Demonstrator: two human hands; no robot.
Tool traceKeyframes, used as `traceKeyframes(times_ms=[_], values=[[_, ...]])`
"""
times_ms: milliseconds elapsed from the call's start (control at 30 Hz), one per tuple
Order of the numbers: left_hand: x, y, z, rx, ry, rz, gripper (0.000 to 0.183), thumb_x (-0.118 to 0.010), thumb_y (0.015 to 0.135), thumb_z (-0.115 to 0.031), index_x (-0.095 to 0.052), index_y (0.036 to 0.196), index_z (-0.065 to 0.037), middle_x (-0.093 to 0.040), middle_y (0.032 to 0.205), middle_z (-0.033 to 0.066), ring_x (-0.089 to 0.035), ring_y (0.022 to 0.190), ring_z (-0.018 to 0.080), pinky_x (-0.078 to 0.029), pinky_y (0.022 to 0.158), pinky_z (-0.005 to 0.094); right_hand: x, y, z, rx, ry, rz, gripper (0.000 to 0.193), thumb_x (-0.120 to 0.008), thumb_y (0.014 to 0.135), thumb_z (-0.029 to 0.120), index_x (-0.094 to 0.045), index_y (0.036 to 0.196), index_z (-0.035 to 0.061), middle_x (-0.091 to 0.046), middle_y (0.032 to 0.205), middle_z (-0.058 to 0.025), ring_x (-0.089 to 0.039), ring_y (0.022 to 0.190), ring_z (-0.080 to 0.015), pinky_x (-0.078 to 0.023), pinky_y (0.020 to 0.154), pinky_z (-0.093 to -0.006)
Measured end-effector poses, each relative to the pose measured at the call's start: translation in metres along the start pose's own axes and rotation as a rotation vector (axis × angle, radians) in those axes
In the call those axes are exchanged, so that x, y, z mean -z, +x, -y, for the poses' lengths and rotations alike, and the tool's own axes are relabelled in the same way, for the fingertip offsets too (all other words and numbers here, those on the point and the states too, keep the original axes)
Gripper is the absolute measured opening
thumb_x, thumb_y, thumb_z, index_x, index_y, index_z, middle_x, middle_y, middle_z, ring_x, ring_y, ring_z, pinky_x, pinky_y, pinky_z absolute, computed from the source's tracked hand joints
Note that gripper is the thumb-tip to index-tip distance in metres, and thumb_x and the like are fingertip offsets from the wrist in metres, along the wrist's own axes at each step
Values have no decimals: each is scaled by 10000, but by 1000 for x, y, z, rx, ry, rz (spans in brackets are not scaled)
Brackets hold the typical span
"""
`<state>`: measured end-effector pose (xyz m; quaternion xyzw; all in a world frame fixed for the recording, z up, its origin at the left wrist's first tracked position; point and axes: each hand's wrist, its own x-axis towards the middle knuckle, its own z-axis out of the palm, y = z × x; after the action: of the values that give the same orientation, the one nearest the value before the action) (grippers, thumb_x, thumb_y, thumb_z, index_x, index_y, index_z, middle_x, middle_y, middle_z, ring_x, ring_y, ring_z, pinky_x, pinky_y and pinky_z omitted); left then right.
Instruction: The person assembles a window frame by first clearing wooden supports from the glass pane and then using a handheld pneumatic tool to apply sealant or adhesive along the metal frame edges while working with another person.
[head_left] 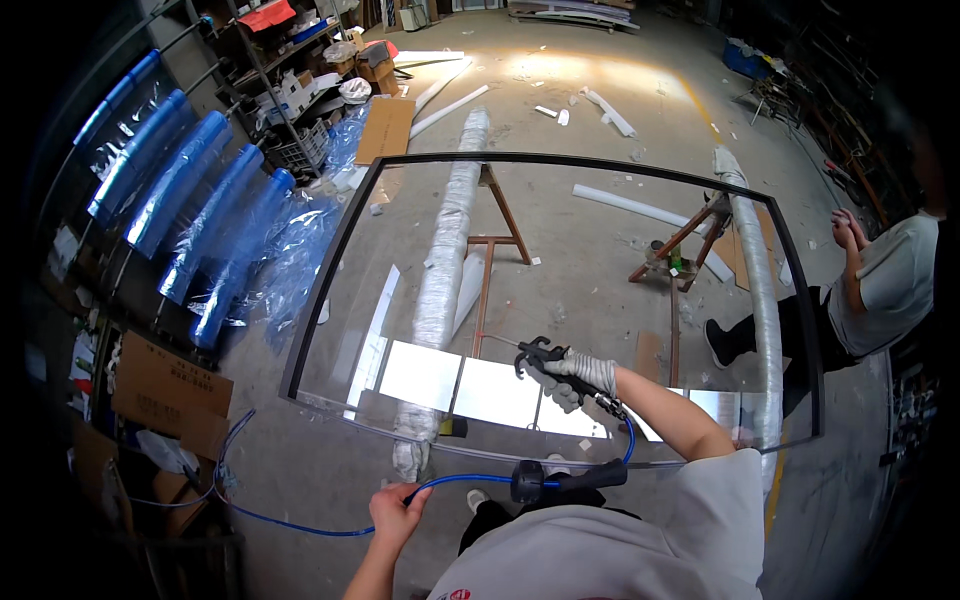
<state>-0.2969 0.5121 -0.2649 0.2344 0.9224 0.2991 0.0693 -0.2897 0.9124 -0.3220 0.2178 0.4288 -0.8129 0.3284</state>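
Note:
My right hand point(578, 380), in a grey-white glove, is closed round the grip of a black air blow gun point(540, 352) with a thin nozzle pointing left. The gun is over a large glass pane with a black border point(325, 300). My bare left hand point(398, 515) pinches a blue air hose point(460, 478) in front of the pane's near edge. The hose runs past my waist up to the gun. Between my body and the pane is a black thing with a round end and a long grip point(530, 482); I cannot tell its kind.
Two plastic-wrapped beams point(450, 250) on rusty trestles point(510, 215) bear the pane. Blue film rolls point(180, 225) hang at left, above cardboard boxes point(170, 385). Another person point(890, 280) stands at right. White strips point(610, 112) lie on the floor.

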Motion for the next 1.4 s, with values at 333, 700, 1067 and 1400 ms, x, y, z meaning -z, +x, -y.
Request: traceKeyframes(times_ms=[333,700,1067,1400], values=[[50,-46,104,286,-652,-70,191,-613,756,-158,-631,731,31,-576,599,10,-476,522,60,-369,469,221,-64,12,-32,380,485,-79,350,-577,763,205,-506,1016,-27,-556,1008,-202,-556,948,-325,-466,832,-451],[82,-25,108,233,-562,120,195,-648,736,-196,-649,780,-6,-584,626,23,-496,526,78,-402,500,224,-12,-47,-125,1023,940,-517,349,-530,742,106,-466,1069,2,-495,1114,-188,-483,1045,-354,-411,884,-500],[119,232,-67,-337,240,95,776,-629,700,-258,-193,1339,-193,-593,687,133,-577,671,315,-457,619,408,-23,-24,-152,1150,1154,-378,381,-471,728,94,-469,1104,37,-484,1157,-156,-461,1087,-324,-386,899,-510],[129,373,-176,-389,169,-259,830,-645,648,-234,-191,1330,-99,-566,914,257,-543,872,383,-429,775,399,-43,-22,-181,1105,1165,-312,373,-520,705,203,-526,1075,157,-531,1138,-26,-488,1068,-270,-405,850,-517]])
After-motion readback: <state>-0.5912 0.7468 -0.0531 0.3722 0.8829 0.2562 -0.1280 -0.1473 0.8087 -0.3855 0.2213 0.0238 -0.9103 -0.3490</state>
